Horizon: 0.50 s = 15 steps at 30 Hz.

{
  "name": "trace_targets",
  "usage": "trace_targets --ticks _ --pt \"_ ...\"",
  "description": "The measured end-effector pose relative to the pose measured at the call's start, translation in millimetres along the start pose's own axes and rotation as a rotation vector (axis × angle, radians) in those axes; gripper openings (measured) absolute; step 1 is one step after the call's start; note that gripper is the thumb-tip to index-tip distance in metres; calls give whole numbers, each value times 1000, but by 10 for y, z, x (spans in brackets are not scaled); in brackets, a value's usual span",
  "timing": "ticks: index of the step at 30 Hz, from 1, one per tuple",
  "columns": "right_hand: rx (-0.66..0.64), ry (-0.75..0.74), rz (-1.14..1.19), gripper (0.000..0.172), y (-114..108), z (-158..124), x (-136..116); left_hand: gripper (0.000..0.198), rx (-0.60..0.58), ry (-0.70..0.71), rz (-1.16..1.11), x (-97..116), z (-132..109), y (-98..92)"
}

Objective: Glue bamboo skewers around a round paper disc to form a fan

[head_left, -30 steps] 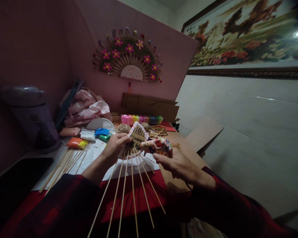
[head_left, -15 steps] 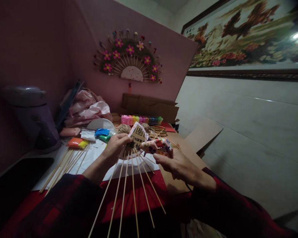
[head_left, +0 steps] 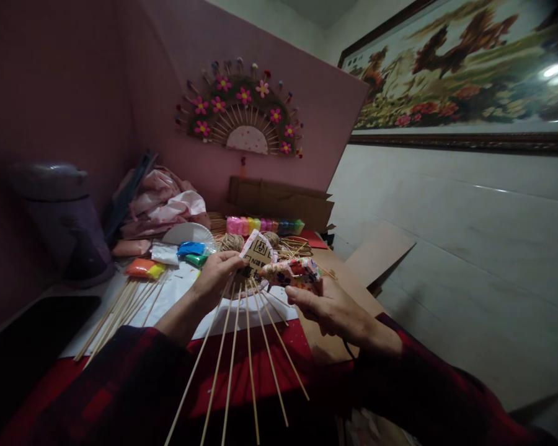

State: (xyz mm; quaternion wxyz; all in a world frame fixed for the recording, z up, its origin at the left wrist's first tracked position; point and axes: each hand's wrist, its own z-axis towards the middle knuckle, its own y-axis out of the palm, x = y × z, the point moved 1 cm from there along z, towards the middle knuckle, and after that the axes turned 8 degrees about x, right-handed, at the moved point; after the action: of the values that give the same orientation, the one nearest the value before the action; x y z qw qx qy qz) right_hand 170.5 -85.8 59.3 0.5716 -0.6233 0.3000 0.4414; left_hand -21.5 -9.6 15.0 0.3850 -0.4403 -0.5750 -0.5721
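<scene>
Between its thumb and fingers my left hand (head_left: pixel 221 272) pinches the edge of a cardboard piece (head_left: pixel 253 255) with printed characters and a pale patterned rim. Several thin wooden sticks (head_left: pixel 250 359) fan out from the cardboard's lower edge toward me. My right hand (head_left: pixel 337 306) is wrapped round a flower-patterned glue gun (head_left: pixel 292 272), a dark cord hanging below the wrist. The gun's tip points left at the cardboard, close to the stick ends; whether it touches cannot be made out.
Loose sticks (head_left: pixel 116 316) and coloured clay packets (head_left: pixel 142 268) lie at left, near a purple flask (head_left: pixel 62 223). Behind are twine balls (head_left: pixel 232 242), a row of bright clay packs (head_left: pixel 265 225) and cardboard (head_left: pixel 279 201). A flowered fan (head_left: pixel 244 114) hangs on the pink panel.
The glue gun's tip and my right hand have shifted very slightly left. My left hand and the cardboard with sticks stay almost in place.
</scene>
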Motion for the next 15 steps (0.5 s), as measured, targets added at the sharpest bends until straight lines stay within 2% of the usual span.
trace_targets --ticks 15 --pt "15 -19 -39 31 3 7 -16 16 -5 -4 10 13 -5 9"
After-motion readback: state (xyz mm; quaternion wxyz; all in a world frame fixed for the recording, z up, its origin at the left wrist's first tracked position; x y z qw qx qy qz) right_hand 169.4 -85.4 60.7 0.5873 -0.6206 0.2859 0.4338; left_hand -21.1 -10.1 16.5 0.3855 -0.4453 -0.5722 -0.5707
